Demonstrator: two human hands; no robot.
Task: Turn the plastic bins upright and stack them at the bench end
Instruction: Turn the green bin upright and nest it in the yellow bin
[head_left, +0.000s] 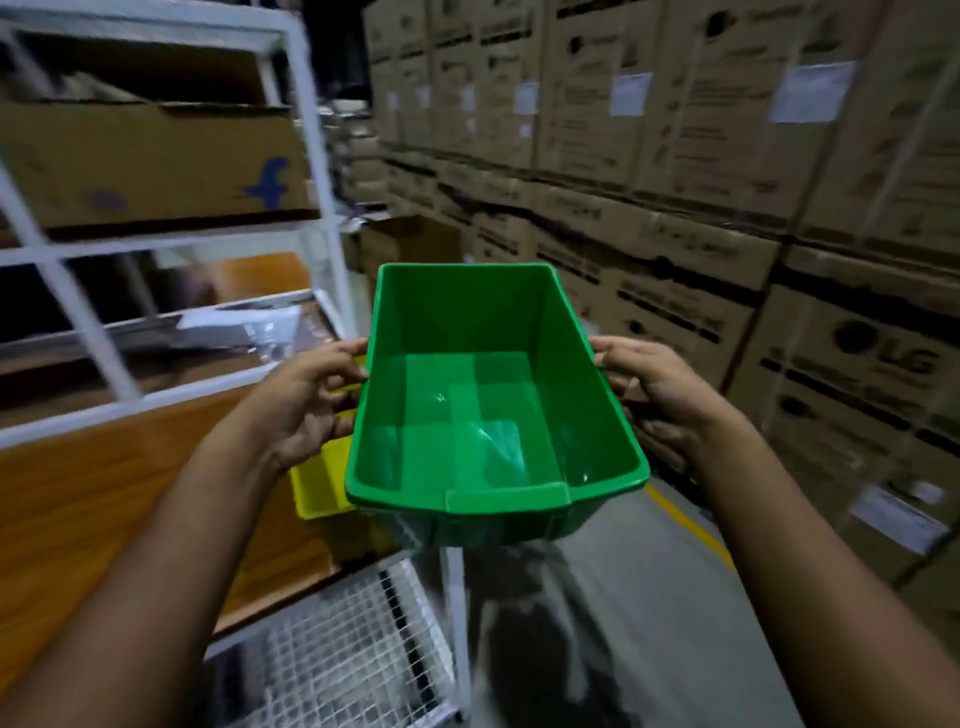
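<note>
An empty green plastic bin (483, 405) is upright in the air at the middle of the view, its open top facing me. My left hand (306, 400) grips its left wall, thumb on the rim. On the opposite wall my right hand (654, 400) grips in the same way. Below and left of the green bin, a yellow bin (319, 483) sits on the wooden bench top (104, 519), mostly hidden behind the green one and my left hand.
A white metal shelf frame (311, 156) holding a cardboard box (156, 161) stands over the bench at left. A wall of stacked cardboard cartons (727, 182) fills the right side. A wire mesh shelf (343, 649) lies below the bench end, beside the grey floor aisle (623, 597).
</note>
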